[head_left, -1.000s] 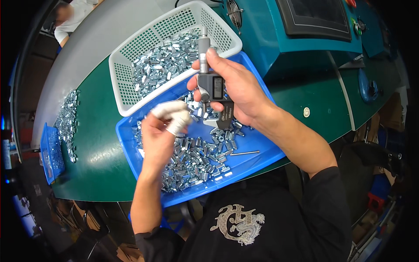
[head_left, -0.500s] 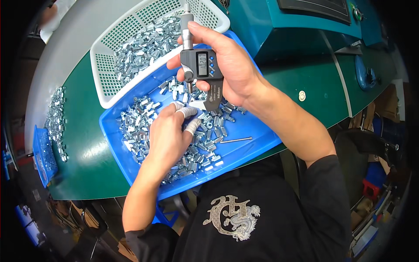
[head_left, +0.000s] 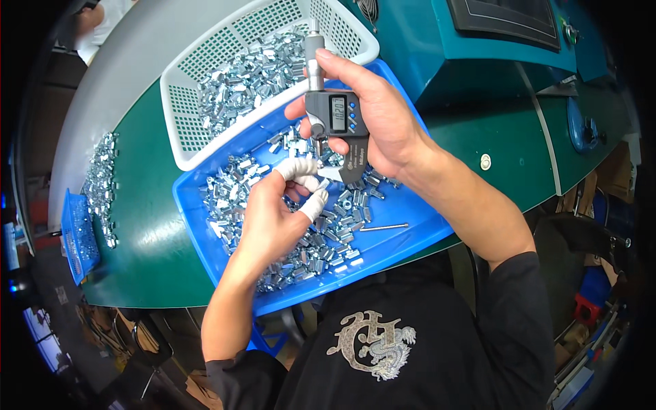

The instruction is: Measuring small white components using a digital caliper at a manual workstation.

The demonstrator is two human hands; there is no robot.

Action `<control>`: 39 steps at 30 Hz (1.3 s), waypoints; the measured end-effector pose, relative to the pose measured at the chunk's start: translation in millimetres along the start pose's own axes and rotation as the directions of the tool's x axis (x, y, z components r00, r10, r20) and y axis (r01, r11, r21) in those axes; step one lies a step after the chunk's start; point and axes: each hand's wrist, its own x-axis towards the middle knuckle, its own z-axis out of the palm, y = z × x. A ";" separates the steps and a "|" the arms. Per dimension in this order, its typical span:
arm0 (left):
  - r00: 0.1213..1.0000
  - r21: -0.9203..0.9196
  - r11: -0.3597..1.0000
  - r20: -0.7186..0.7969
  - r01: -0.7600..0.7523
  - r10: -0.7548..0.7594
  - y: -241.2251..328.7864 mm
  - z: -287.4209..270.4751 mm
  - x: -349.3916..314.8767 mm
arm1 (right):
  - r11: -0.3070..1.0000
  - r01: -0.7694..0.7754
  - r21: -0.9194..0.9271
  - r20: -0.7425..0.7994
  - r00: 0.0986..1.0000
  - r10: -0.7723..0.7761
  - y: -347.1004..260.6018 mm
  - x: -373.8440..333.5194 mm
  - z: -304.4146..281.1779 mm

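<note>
My right hand [head_left: 389, 123] is wrapped round a digital micrometer [head_left: 337, 116], with its thimble pointing away from me and its frame toward me. Thumb and fingers lie on both sides of the micrometer's body. At the measuring jaw, my left hand [head_left: 273, 212] is closed in a pinch, white covers on its thumb and fingers. A small metal hex standoff [head_left: 323, 184] shows partly between its fingertips; the rest is hidden. Both hands are over a blue tray [head_left: 403, 242] of loose hex standoffs [head_left: 232, 184].
A white perforated basket [head_left: 181, 113] of similar standoffs overlaps the tray's far side. More standoffs [head_left: 101, 181] lie on the green table [head_left: 147, 229] at left, beside a small blue basket [head_left: 80, 236]. A metal pin [head_left: 384, 227] lies in the tray. A teal machine [head_left: 410, 55] stands at far right.
My left hand has come up from the pile to the micrometer's jaw, its fingers curled tighter in a pinch. The whole scene has shifted slightly right in the view. My right hand keeps its grip.
</note>
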 end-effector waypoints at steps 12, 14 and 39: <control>0.989 -0.629 0.776 -0.076 0.049 -0.124 3.6 -13.9 1.2 | 0.994 -0.050 0.092 0.034 0.998 0.047 -1.5 -3.2 1.6; 0.993 -0.646 0.762 -0.049 0.049 -0.106 0.5 -13.5 -0.5 | 0.994 -0.038 0.105 0.040 0.999 0.034 0.7 -3.0 2.4; 0.996 -0.719 0.690 0.025 0.081 -0.091 2.6 -13.9 -1.8 | 0.991 -0.011 0.135 0.054 0.999 0.004 4.1 -6.6 6.3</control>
